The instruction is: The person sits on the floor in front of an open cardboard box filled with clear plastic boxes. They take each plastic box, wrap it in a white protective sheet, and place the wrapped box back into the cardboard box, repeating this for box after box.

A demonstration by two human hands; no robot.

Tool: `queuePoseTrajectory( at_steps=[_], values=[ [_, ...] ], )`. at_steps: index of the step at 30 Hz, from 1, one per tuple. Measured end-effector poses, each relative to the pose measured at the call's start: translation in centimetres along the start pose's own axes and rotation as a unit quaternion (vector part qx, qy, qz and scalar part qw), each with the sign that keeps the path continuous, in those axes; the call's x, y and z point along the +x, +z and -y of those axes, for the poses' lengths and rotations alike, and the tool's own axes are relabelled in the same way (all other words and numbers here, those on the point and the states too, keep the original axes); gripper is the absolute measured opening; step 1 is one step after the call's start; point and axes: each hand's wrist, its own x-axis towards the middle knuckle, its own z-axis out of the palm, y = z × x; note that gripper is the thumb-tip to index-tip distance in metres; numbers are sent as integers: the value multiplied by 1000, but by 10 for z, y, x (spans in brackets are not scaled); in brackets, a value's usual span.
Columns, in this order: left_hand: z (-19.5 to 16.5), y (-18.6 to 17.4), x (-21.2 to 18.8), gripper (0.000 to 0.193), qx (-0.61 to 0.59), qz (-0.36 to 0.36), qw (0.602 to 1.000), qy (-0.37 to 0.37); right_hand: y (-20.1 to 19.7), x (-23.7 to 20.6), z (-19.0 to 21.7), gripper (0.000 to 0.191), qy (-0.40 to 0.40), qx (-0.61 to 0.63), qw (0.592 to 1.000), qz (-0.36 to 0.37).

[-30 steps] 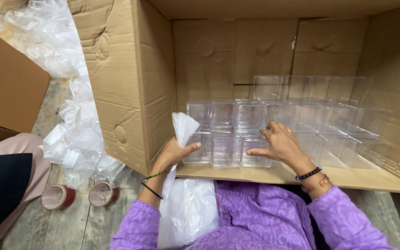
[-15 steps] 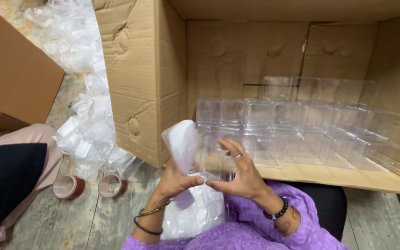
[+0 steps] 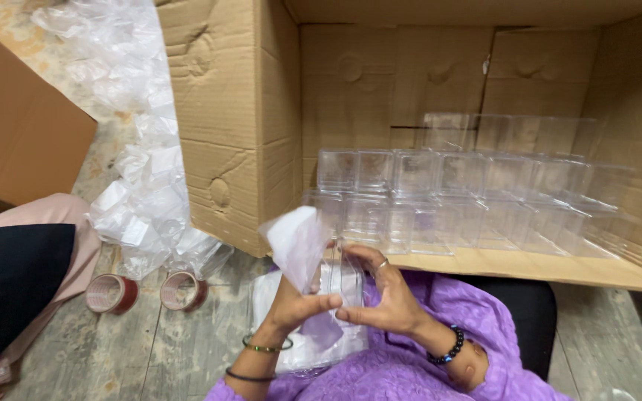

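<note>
We pinch the clear box (image 3: 345, 276) between right hand (image 3: 380, 297) fingers; left hand (image 3: 295, 304) grips the bag (image 3: 299, 241). Keep bag mouth open, box square.

Two tape rolls (image 3: 146, 292) are lying on the grey floor (image 3: 187, 349); crumpled clear wrapping (image 3: 131, 156) is trailing beside a cardboard box (image 3: 232, 134); clear containers (image 3: 469, 193), possibly lidded, are sitting in rows inside it.
</note>
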Motion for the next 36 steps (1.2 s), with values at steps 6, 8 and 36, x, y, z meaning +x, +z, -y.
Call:
queuePoseTrajectory(
  at_steps=[6, 8, 36],
  values=[
    [-4, -16, -17, 110, 95, -68, 993, 9, 5, 5, 8, 85, -35, -153, 987, -25],
    [-6, -19, -18, 114, 105, -93, 990, -15, 2, 5, 13, 85, -23, -204, 978, -37],
    [-2, 5, -11, 109, 33, 15, 999, -23, -1, -20, -18, 88, -44, 59, 997, -5]
  ],
)
